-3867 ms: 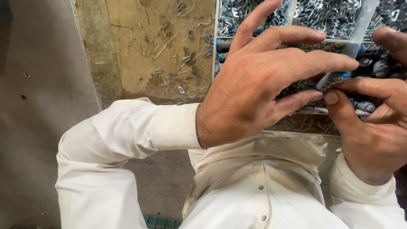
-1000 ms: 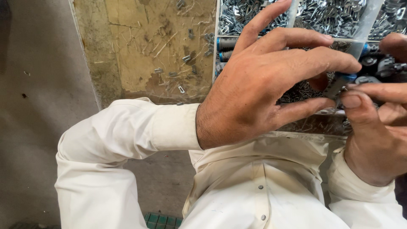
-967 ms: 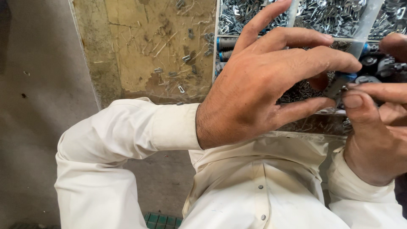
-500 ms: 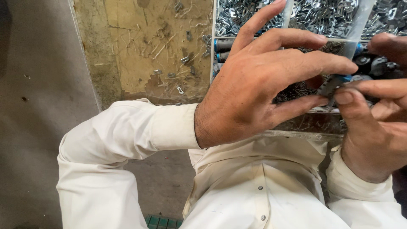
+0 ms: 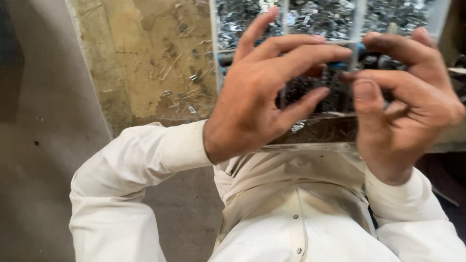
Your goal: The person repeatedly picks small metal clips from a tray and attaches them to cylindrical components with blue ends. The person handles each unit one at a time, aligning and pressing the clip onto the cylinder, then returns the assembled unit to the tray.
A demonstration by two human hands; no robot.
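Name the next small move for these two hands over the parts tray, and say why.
Probably close the last small gap and seat the piece. The left hand and right hand meet fingertip to fingertip above the clear divided tray of small metal parts, with something small and dark with a bit of blue between them. What it is, and which hand grips it, is hidden by the fingers.

The left hand [image 5: 262,92] and right hand [image 5: 407,97] hide what their fingertips pinch at 1 o'clock. The tray [image 5: 359,19] of blurred metal bits is cut off at 12.
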